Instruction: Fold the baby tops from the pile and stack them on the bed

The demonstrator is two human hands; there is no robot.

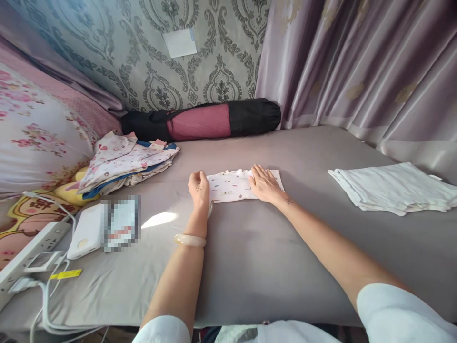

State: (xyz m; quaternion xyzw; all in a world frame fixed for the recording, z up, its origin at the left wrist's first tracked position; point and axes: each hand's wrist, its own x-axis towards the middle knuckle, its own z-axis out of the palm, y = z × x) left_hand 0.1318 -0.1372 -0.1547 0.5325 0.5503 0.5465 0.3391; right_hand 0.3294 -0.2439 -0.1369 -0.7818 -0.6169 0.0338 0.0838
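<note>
Past white sleeves point(396, 305), probably keeping printed cloth point(228, 186) flat under spread right hand point(264, 183), beside curled left hand point(199, 189), unclear whether gripping.

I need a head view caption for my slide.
Right hand lies flat on a folded, printed pale cloth; left hand at its left end.

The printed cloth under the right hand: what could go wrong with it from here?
The right hand lies flat on the printed cloth; sliding it might wrinkle the fabric. The left hand is curled at the cloth's left end; whether it grips is unclear, but a tug there could skew that edge.
</note>
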